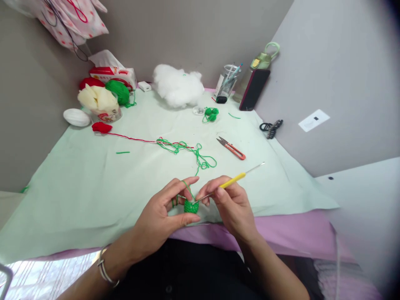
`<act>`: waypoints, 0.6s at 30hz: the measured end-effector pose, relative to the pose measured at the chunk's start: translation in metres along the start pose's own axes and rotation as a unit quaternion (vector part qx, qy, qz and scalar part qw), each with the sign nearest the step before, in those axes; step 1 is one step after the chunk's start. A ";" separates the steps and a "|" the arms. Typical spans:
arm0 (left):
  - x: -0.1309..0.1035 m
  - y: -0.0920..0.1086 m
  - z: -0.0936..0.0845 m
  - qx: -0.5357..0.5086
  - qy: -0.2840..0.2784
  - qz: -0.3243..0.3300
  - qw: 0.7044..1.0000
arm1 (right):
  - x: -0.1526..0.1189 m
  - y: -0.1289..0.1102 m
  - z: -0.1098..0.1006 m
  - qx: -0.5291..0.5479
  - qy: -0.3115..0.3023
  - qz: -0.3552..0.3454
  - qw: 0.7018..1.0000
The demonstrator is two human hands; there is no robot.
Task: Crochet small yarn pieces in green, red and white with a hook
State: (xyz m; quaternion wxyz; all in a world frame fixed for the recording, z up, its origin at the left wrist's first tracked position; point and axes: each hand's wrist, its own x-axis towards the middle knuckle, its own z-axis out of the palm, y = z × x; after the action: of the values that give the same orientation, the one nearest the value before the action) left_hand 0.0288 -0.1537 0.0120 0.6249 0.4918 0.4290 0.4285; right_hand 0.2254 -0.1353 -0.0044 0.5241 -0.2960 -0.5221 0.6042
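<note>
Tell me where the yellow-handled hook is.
In the head view, the hook is in the right hand, lower centre-right, one end at the green crochet piece.

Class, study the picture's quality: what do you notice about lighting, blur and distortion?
Head view: soft, fairly even light, with faint shadows; head view: the cup and bottle lean outward, suggesting wide-lens distortion; head view: the upper right edge falls dark and blurry; head view: stitches on the green piece look too small to count.

My hook's handle (pixel 233 181) looks smooth plastic — its shaft (pixel 256 167) shiny metal — my crocheted piece (pixel 191 207) bumpy yarn, the cloth (pixel 140 175) matt.
</note>
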 end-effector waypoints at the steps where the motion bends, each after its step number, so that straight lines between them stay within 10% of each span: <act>1: 0.000 0.000 0.000 0.012 0.001 0.002 1.000 | 0.000 -0.001 -0.001 -0.006 -0.008 0.000 1.000; 12: 0.000 -0.002 -0.007 0.102 -0.019 0.019 0.994 | 0.002 -0.020 -0.007 -0.165 -0.092 -0.061 0.980; 18: 0.001 0.000 -0.007 0.065 -0.004 -0.009 0.998 | -0.003 -0.013 -0.005 -0.325 -0.117 -0.227 0.911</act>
State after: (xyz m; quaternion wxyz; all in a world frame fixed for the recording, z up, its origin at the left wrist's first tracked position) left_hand 0.0221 -0.1507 0.0106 0.5974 0.5291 0.4578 0.3920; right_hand 0.2349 -0.1382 0.0059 0.4569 -0.2507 -0.8004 0.2963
